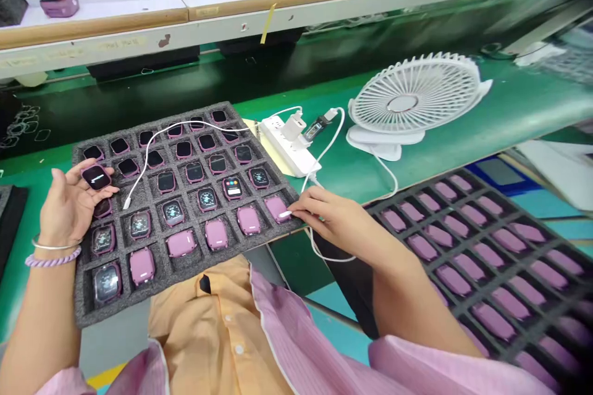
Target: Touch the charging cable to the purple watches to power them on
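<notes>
While the left hand [65,207] holds one small watch body [96,177] up at the far left corner of the grey foam tray [185,287], its fingers curl loosely about the piece, with the dark screen facing up and a faint line lit on it. That hand hangs above the tray's left edge, not resting on it. The right hand [333,216] lies at the tray's near right corner, fingers stretched out and nearly flat, the fingertips [296,210] touching a pink watch body [277,207] that sits back-up in the last pocket of that row; nothing is pinched between them.

A white charging cable [152,148] runs from the power strip [290,145], just beyond the tray's right edge, across several pockets to a loose plug end near the left hand. A small white fan [417,102] stands farther right, and a second tray [486,247] of pink pieces lies at the near right, beneath the right forearm.

Several risks seem plain. The held piece is only lightly cradled, so a bump of the wrist could drop it onto the screens below. The cable lying over the pockets could catch on a finger or on a lifted piece and drag neighbours out of place. The right forearm, passing close over the second tray, could brush its pieces askew. The tray's near edge appears to overhang the lap, so a hard press at that corner might tip it.
</notes>
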Demonstrator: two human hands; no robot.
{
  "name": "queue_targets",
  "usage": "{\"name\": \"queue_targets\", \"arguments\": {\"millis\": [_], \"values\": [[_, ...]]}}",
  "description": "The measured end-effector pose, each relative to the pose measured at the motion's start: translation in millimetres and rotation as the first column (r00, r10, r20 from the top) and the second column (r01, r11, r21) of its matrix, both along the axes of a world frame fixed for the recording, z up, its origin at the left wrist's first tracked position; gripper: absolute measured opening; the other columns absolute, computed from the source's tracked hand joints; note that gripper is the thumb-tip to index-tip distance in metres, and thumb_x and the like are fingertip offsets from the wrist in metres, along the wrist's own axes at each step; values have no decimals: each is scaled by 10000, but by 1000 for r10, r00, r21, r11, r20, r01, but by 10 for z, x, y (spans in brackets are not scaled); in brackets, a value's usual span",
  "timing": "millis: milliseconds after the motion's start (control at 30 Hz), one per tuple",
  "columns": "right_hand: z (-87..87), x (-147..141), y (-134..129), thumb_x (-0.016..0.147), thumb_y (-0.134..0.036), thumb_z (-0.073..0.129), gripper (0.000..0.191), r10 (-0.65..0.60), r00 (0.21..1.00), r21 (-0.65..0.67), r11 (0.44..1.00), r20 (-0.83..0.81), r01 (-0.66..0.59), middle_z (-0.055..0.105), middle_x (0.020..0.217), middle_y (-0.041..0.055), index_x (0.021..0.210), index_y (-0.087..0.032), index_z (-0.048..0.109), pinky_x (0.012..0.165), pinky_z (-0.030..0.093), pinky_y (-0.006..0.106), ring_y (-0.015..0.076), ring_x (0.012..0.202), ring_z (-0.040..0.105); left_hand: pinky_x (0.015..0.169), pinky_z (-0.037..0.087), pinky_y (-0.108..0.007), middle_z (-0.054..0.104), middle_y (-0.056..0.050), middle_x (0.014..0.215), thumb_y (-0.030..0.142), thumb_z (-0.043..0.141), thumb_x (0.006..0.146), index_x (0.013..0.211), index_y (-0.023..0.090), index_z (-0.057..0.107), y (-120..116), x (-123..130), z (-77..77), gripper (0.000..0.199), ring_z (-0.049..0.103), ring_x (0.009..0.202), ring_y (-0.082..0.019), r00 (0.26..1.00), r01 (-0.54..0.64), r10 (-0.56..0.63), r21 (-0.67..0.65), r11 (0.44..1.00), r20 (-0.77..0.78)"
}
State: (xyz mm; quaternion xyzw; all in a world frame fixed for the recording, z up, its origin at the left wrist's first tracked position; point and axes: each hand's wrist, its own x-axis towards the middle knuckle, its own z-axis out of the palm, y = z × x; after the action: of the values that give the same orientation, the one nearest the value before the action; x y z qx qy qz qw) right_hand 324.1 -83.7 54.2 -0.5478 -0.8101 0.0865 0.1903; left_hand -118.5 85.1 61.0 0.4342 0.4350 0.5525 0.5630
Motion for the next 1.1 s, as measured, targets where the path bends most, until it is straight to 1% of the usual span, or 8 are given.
{"name": "queue_targets", "arguments": {"millis": [100,167,367,600,800,867,1000,1100], "values": [[109,12,30,1065,-273,417,272,15,998,-13,1000,-61,-16,622,897,73,956,-175,645,717,490,267,169,807,612,673,663,-360,736,-145,947,789,773,629,1072,120,700,1,23,26,806,706,974,-296,1000,-14,13,-13,1000,-19],[153,22,76,1064,-258,404,266,-25,998,-11,1000,-57,24,623,905,75,963,-172,635,726,480,267,166,816,605,667,663,-355,733,-136,939,802,805,556,1057,122,704,-8,40,46,851,698,981,-298,999,-28,27,-21,999,-28],[17,73,280,1054,-239,405,258,-69,973,-86,992,222,90,621,970,69,1006,-185,653,652,415,246,155,791,595,705,666,-341,725,-104,953,793,784,601,1034,159,728,-39,71,91,769,676,1062,-301,997,-41,39,-32,999,-63],[-67,76,339,1058,-225,407,267,-44,968,-39,998,246,55,618,999,72,1003,-171,662,648,389,243,136,770,572,691,669,-329,733,-104,963,809,761,610,1014,183,740,-32,62,91,745,680,1066,-305,994,-49,46,-28,998,-103],[-59,56,353,1065,-218,397,282,-23,962,-11,1000,271,27,625,946,52,954,-164,651,627,358,249,132,774,582,870,651,-333,733,41,1102,737,518,888,1077,371,724,-99,27,129,461,541,1350,-295,971,78,-87,-51,996,-222],[-60,50,358,1065,-216,403,278,-20,960,-5,1000,281,22,624,938,49,949,-163,650,624,349,252,130,757,577,841,657,-325,738,24,1061,756,555,854,1064,342,731,-96,34,128,497,573,1310,-297,976,59,-67,-45,997,-206],[-66,44,360,1059,-212,413,265,-34,951,-13,999,308,40,624,934,51,941,-164,646,624,337,260,130,734,564,689,673,-327,723,-62,923,806,738,644,991,205,753,-53,81,110,694,668,1104,-308,992,-48,45,-21,999,-118],[-63,45,355,1055,-212,415,261,-37,947,-18,999,320,45,621,933,50,936,-164,642,630,346,266,131,732,561,685,671,-317,717,-63,903,798,764,620,986,197,755,-42,104,110,704,678,1069,-290,993,-52,49,-22,998,-109]]}}
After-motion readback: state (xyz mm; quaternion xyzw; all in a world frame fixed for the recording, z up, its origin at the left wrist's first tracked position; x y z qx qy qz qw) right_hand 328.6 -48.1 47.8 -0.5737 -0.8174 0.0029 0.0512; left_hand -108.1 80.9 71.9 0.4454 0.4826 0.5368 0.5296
